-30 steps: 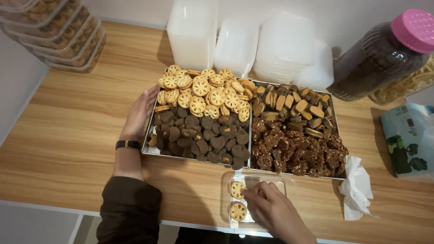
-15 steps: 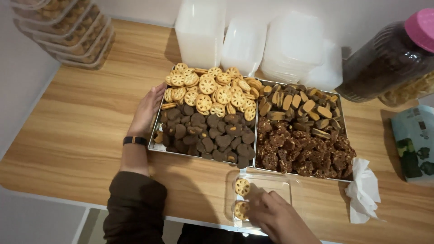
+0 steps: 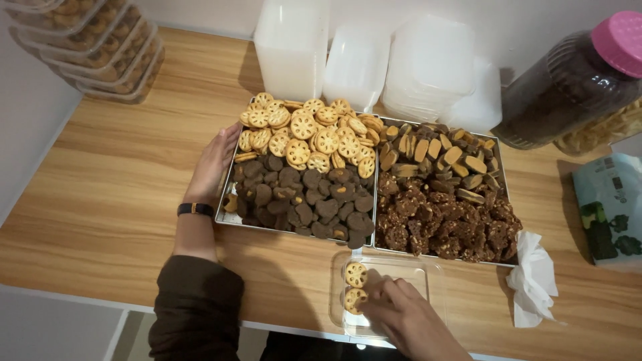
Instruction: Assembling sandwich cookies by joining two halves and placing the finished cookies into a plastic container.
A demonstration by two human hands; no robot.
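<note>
Cookies (image 3: pixel 355 275) sit in our clear box (image 3: pixel 428 277) at the counter (image 3: pixel 100 200) edge; our right hand (image 3: pixel 401 314) pinches one into place, while our left hand (image 3: pixel 214 164) lies flat, unclenched, steadying the tray (image 3: pixel 227 200).

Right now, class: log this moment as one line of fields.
left hand: rests on metal tray edge | right hand: in clear plastic box, at two round cookies | surface: wooden table

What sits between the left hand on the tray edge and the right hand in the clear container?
Head view: between left hand and right hand lie dark chocolate cookies in the metal tray, then bare wooden table.
</note>
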